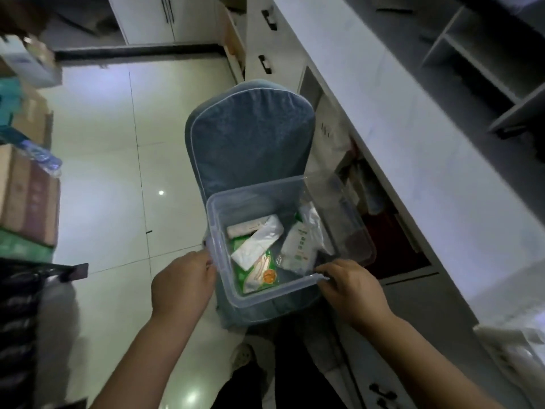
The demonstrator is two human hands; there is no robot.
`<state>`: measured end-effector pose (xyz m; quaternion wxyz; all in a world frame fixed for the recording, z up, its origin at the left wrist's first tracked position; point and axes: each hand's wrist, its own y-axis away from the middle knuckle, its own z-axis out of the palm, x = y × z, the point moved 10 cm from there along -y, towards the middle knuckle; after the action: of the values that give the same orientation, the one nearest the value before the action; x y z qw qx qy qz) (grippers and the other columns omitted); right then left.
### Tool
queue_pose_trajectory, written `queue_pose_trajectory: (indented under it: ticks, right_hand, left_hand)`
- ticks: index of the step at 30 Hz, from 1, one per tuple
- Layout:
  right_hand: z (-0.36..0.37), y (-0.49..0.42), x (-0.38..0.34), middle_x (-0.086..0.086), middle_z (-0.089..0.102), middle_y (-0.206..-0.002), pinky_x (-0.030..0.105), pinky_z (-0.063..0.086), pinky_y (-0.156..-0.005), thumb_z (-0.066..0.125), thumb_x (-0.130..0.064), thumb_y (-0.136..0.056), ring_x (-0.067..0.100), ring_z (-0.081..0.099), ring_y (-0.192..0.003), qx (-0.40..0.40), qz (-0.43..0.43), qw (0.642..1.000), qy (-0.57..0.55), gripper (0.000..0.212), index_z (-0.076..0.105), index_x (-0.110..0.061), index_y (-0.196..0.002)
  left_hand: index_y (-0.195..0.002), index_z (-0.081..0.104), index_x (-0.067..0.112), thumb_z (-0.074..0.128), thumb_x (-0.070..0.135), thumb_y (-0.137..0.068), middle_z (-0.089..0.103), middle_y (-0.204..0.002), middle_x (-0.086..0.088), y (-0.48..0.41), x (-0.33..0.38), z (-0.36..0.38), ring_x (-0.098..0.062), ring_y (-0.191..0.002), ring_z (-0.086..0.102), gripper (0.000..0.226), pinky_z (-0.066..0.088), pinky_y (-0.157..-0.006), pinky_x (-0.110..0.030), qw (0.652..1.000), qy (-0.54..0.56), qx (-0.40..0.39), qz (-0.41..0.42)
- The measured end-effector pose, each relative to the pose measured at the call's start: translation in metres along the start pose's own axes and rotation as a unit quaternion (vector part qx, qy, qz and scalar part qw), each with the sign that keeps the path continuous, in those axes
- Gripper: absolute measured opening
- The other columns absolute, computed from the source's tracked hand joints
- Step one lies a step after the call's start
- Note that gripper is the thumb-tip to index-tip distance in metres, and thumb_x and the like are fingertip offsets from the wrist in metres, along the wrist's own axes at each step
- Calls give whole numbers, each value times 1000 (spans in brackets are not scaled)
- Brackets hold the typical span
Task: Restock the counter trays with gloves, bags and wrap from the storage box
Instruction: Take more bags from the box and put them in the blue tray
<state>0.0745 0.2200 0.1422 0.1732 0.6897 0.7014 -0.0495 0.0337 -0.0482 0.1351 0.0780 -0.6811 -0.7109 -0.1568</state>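
Note:
A clear plastic storage box (224,278) stands on the seat of a blue cushioned chair (250,143). Inside lie a white folded packet (258,242), a green and white pack (261,274), a white pouch (298,247) and a small pale roll (244,228). My left hand (181,283) grips the box's left rim. My right hand (352,289) grips the near right corner of the rim. The box has no lid on it.
A white counter (413,149) runs along the right, with open shelving (483,63) on top and open cupboard space below. Cardboard boxes (26,196) are stacked at the left. A white tray's edge (513,349) shows at the lower right. Glossy tiled floor (112,172) lies left of the chair.

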Motion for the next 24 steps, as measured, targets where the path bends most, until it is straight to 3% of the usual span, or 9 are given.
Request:
queue_pose_trajectory:
  ticks: [6,11,17,24]
  right_hand:
    - [64,-58,6,4,69,-94,37,52,-73,59,-24,-84,24,61,-93,-72,8,997,-10,20,69,-14,-98]
    - [136,-120,18,8,71,-97,34,51,-72,59,-22,-85,28,65,-88,-142,-2,990,-25,19,70,-14,-98]
    - [252,-183,50,10,67,-110,32,46,-79,48,-22,-88,29,62,-98,-299,59,952,17,25,66,-14,-104]
    - [343,-223,77,16,54,-131,33,43,-94,44,-18,-95,30,53,-118,-377,92,921,26,33,50,-8,-126]
  left_hand:
    - [-74,65,20,57,18,-85,63,-68,3,-23,-32,32,-18,-59,54,14,31,-45,-22,999,4,-27,-32]
    - [-82,68,18,54,19,-87,67,-75,1,-55,-52,61,-19,-64,56,15,37,-49,-25,996,-3,-42,-79]
    - [-83,66,19,51,22,-89,67,-78,3,-99,-63,112,-18,-66,58,16,49,-55,-31,990,-9,-72,-124]
    - [-85,69,17,54,25,-92,69,-76,-1,-138,-65,158,-19,-64,62,19,52,-54,-31,988,9,-84,-131]
